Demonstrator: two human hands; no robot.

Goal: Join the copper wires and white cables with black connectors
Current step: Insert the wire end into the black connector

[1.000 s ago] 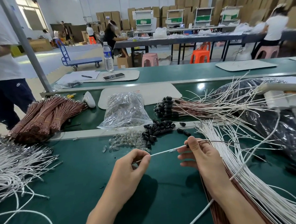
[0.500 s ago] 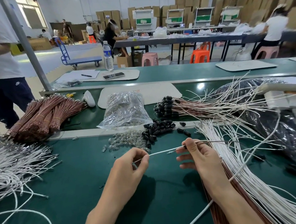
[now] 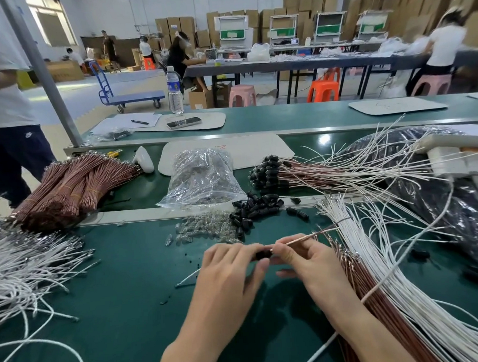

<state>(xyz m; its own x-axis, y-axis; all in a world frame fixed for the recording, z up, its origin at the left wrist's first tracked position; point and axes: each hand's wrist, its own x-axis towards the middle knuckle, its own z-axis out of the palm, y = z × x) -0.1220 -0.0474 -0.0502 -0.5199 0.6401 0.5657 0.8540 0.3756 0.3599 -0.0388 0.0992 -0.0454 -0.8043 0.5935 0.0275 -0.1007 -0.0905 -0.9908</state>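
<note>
My left hand (image 3: 231,267) and my right hand (image 3: 305,260) meet above the green bench top. Between their fingertips sits a small black connector (image 3: 263,253), pinched by my left hand. My right hand pinches a thin copper wire (image 3: 304,238) that runs from the connector up to the right. A white cable end (image 3: 187,277) sticks out below my left hand toward the left. Loose black connectors (image 3: 254,209) lie just beyond the hands. White cables (image 3: 374,256) and copper wires (image 3: 376,292) fan out on the right.
Bundled copper wires (image 3: 72,189) lie at the far left, loose white cables (image 3: 23,269) at the left edge. A clear bag (image 3: 201,177) and small clear bulbs (image 3: 204,228) sit centre. Finished wires with black connectors (image 3: 268,173) and a black bag (image 3: 455,202) lie right.
My hands have come together; the gap spanned by the white cable has closed. A black connector now sits between the fingertips, and my right hand holds a copper wire.
</note>
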